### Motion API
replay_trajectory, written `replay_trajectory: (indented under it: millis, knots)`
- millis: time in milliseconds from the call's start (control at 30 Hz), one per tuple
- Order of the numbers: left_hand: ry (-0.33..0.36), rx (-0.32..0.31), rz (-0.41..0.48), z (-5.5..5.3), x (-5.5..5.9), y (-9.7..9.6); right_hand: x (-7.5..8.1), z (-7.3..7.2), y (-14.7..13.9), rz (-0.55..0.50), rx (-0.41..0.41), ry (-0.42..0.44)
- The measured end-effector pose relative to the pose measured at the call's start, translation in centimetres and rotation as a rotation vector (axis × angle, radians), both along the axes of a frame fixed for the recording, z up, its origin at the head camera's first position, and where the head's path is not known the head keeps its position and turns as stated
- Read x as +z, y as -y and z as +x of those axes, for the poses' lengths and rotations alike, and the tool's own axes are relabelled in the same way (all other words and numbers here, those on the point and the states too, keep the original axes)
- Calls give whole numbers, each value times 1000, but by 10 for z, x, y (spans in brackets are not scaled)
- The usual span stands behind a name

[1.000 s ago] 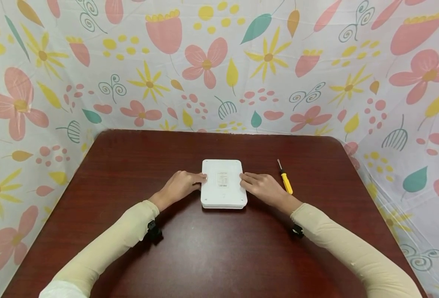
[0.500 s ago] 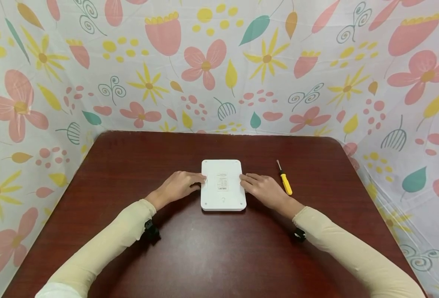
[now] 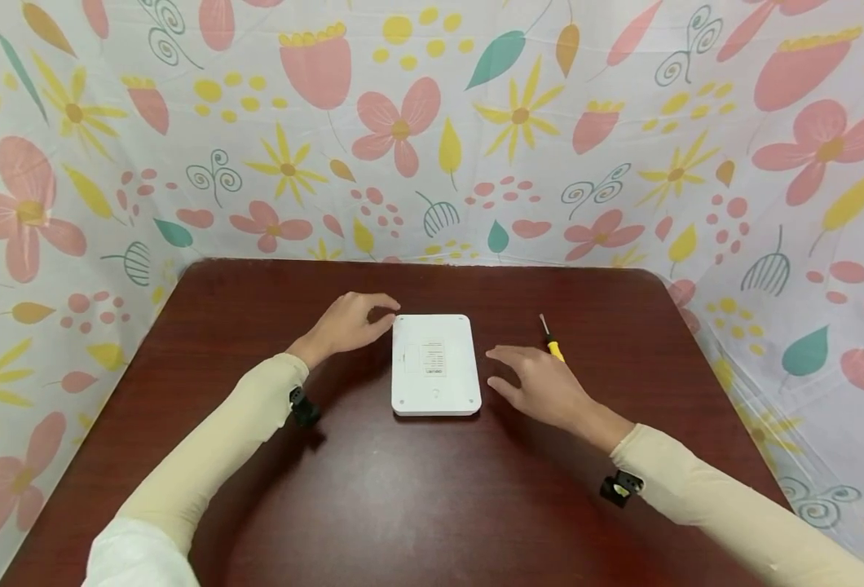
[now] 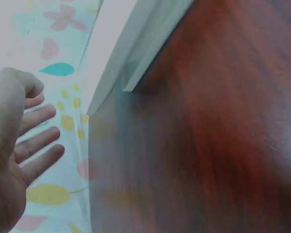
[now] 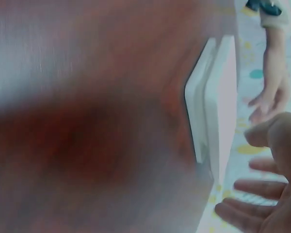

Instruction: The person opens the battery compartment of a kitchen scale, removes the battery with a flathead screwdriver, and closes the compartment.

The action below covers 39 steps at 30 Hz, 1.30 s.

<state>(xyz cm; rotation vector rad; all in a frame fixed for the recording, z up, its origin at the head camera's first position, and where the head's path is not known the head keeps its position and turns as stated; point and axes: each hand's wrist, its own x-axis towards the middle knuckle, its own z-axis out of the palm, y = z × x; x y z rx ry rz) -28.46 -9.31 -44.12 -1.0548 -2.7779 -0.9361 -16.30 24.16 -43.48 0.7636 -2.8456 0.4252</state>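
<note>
White plastic device (image 3: 435, 387) back-up on table (image 3: 381, 497), label (image 3: 434, 357) showing. L hand (image 3: 346, 324) at far-left corner, contact unclear; R hand (image 3: 538, 385) beside right edge, apart. Both loose, nothing held. Prob. positioning step; next likely needs grip on yellow-hndl screwdriver (image 3: 549, 337).

Screened-off indoor table spot

A glossy, reddish-brown table (image 3: 381, 514) with rounded far corners stands closed in at the back and on both sides by a white sheet (image 3: 403, 191) printed with pink, yellow and teal flowers and leaves. Its creases and folds show that it hangs as a loose screen. With the black wrist cameras (image 3: 303, 406), this looks like an indoor recording booth; whether it lies in a home, office or workshop cannot be told.
</note>
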Motion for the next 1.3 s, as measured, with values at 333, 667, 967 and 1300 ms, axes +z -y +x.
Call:
replay_trajectory:
  millis: [333, 667, 967, 1300]
  knots:
    - [330, 129, 104, -25, -8, -9, -5, 15, 9, -283, -245, 430]
    - [620, 189, 245, -26, -22, -16, -17, 16, 17, -647, -367, 943]
    - [752, 186, 314, -25, -34, -23, -27, 19, 23, -772, -376, 978]
    - [735, 197, 331, -27, -36, -23, -30, 18, 24, -854, -385, 1003]
